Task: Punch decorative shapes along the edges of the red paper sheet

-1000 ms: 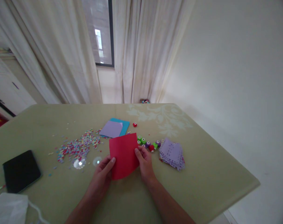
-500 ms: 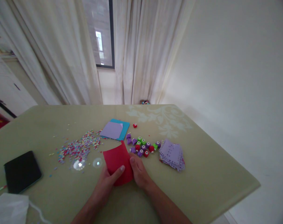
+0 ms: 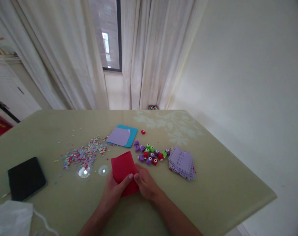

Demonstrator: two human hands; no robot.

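A red paper sheet (image 3: 121, 165) lies folded on the green table (image 3: 212, 183) in front of me. My left hand (image 3: 114, 191) holds its near left edge, thumb pressed on top. My right hand (image 3: 145, 183) pinches the near right part, fingertips meeting the left thumb. Just beyond the paper sit several small purple, green and red craft punches (image 3: 151, 154). A stack of punched lilac sheets (image 3: 182, 161) lies to the right of them.
A lilac sheet on a blue one (image 3: 123, 136) lies farther back, with one red punch (image 3: 143, 131) beside it. Coloured confetti (image 3: 83, 154) is scattered to the left. A black tablet (image 3: 26, 177) and a white bag (image 3: 11, 218) sit at the near left. Curtains hang behind.
The red sheet has come down from a raised, open position to the table and is now folded smaller. Both hands drew closer together and nearer to me, uncovering the punches.
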